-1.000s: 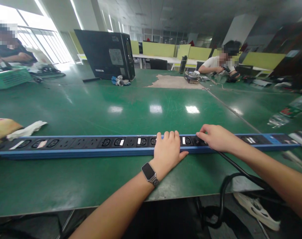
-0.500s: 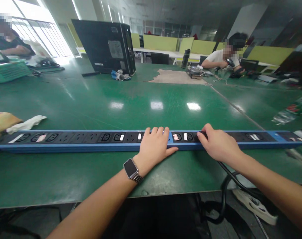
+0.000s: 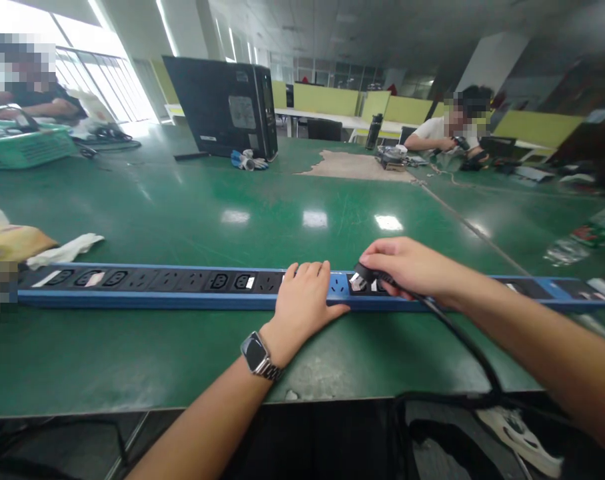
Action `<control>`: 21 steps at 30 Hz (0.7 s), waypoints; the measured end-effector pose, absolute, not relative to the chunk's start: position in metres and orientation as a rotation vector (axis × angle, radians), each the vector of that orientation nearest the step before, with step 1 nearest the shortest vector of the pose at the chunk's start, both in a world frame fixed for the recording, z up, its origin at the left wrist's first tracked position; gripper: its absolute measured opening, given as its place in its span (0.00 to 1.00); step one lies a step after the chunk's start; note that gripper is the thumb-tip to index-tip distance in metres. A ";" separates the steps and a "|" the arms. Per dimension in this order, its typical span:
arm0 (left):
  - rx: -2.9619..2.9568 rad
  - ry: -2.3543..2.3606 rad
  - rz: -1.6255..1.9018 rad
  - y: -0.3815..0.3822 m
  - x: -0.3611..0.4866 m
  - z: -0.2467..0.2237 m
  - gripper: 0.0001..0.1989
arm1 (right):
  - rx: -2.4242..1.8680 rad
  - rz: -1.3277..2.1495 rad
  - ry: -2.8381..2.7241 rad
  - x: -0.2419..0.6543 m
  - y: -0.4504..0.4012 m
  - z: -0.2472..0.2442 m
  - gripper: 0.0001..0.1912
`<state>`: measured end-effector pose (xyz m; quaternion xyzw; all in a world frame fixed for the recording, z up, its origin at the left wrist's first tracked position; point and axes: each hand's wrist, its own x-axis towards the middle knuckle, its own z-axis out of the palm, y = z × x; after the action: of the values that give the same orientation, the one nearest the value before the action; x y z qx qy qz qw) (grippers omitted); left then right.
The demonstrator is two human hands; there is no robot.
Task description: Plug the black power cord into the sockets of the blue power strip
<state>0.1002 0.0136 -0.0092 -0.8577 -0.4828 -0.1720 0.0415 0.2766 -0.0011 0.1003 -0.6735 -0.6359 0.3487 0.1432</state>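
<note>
A long blue power strip with a black face and rows of sockets lies across the green table. My left hand, wearing a watch on its wrist, grips the strip near the middle, fingers over the far edge and thumb along the near side. Pinched in my right hand is a black plug, tilted, its metal prongs pointing left. It is just above the sockets right of the blue socket. The plug's black cable runs down over the table's front edge. My right hand covers several sockets.
A black computer case stands at the back, with gloves beside it. To the left are a green basket and a white glove. A plastic bottle lies at right. Two people sit across the table.
My right hand has lifted the plug off the strip's face and moved it left, so its prongs now show. My left hand stays on the strip. The view has shifted slightly.
</note>
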 end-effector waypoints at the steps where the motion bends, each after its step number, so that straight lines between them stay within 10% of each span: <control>1: -2.607 -1.490 -0.536 0.013 0.097 -0.010 0.39 | -1.956 0.988 -1.877 0.268 0.004 0.086 0.16; 21: -2.603 -1.554 -0.334 0.022 0.057 0.000 0.41 | -2.052 0.105 -2.369 0.227 0.012 0.055 0.15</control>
<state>0.0566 0.0222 -0.0005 -0.8526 -0.5090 -0.1093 0.0456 0.2270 0.0116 0.0548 -0.6542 -0.7556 0.0334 0.0028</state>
